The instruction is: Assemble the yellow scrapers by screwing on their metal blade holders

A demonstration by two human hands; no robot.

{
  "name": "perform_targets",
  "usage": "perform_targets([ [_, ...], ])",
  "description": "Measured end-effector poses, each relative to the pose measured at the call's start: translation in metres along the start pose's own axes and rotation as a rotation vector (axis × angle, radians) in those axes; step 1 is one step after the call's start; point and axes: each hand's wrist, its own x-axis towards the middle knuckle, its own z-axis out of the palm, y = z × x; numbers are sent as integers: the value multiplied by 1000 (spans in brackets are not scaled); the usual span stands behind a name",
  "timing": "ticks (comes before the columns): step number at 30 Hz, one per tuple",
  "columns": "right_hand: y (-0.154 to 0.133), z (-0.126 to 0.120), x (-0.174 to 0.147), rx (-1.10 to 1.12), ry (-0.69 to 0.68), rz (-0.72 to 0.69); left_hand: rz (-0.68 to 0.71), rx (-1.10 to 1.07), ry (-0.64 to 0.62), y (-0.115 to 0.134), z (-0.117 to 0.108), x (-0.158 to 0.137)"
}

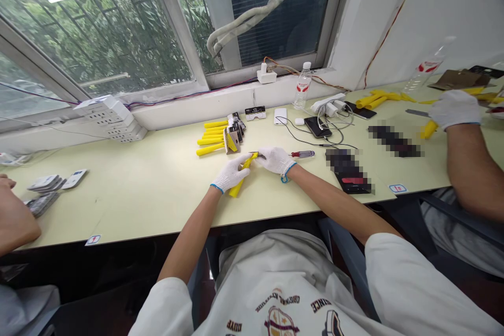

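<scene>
My left hand (233, 172), in a white knit glove with a blue cuff, is closed around a yellow plastic tube (237, 189). The tube's lower end points toward me, and its upper end meets my other hand. My right hand (275, 160), gloved alike, has its fingers closed at that upper end. A thin dark piece (259, 155) shows at its fingertips, too small to name. Just beyond the right wrist lies a screwdriver (303, 154) with a clear and red handle, its shaft partly behind the glove.
Yellow-handled pieces with card sleeves (214, 138) lie behind my hands. Phones, cables and a power strip (328, 102) are at the back right, near a water bottle (302, 86). A co-worker's gloved hand (454, 110) holds a blade at right; another person's arm (16, 220) rests at left.
</scene>
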Motion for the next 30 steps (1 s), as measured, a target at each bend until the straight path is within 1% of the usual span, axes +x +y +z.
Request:
perform_targets([
  [8,3,5,-1,21,49,-39,-1,13,7,-1,1,2],
  [13,4,5,-3,22,59,-38,-2,15,3,2,0,1],
  [24,0,0,-5,-3,29,-14,-5,-19,3,-3,1,2],
  [30,-4,-3,-7,-10,10,-4,-3,-22,8,-1,1,1],
])
